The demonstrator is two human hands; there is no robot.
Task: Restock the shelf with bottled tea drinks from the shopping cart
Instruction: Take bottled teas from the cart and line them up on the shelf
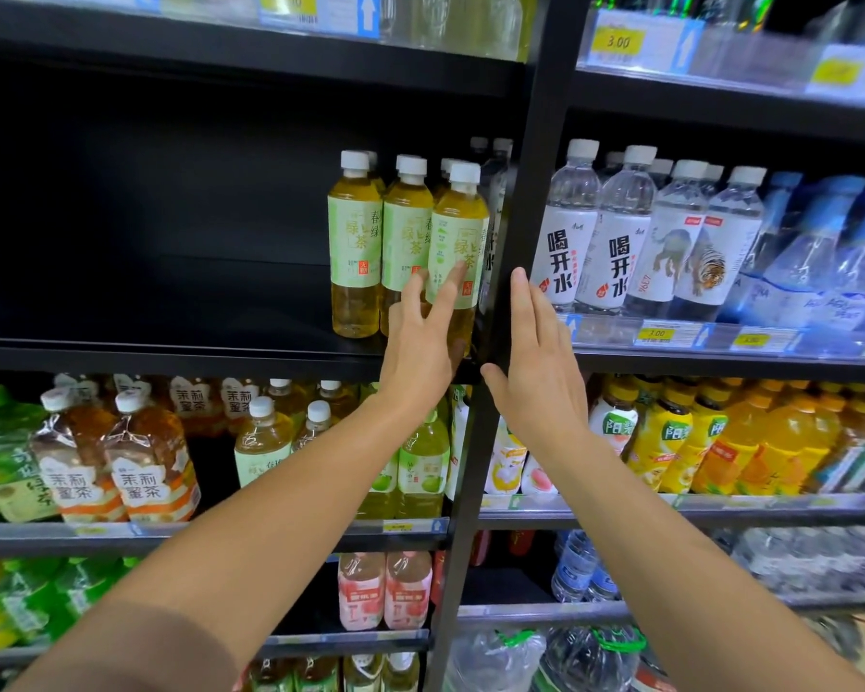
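Left hand [418, 349] reaching open, fingertips [458, 274] touching front green tea bottle [458, 252] at right end of dark shelf [171, 349], gripping nothing. Right hand [540, 372] hovering flat, empty, before upright post [515, 242]. Full bottle likely handling heavy, smooth; best gripping around labelled middle.

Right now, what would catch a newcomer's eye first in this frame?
Two bare arms reach up the middle: the left hand has its fingers spread against the front green tea bottle, while the right hand lies open and flat in front of the black upright post. Next comes the dark shelf, bare on the left with a small cluster of tea bottles at its right end. The water bottles stand in a row right of the post.
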